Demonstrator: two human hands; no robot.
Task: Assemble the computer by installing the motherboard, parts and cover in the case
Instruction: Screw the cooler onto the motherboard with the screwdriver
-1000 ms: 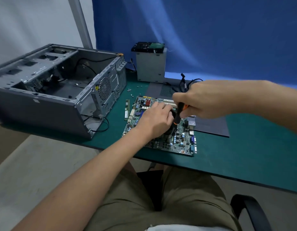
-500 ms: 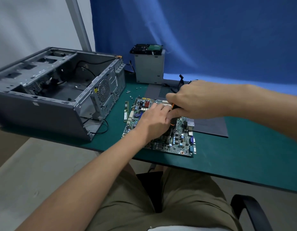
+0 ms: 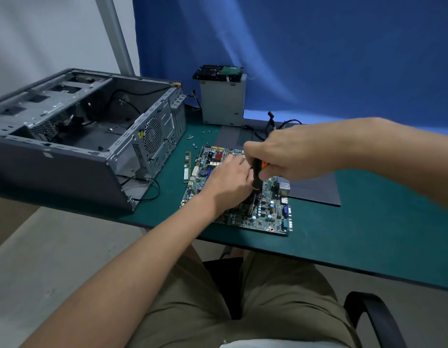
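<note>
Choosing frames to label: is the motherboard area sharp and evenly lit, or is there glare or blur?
Head view: soft, even light, no glare; motherboard components crisp; left hand and right hand, gripping the screwdriver, hide its middle; case interior dimmer.

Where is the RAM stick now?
In the head view the RAM stick lies on the green mat, between the open case and the motherboard.

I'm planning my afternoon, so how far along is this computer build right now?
Early on. Done: nothing looks installed; the case lies open with no board inside. In hand: the right hand grips a screwdriver over the motherboard on the table, with the left hand beside it. Left: fitting the board, memory stick, drive cage and cover panel.
</note>
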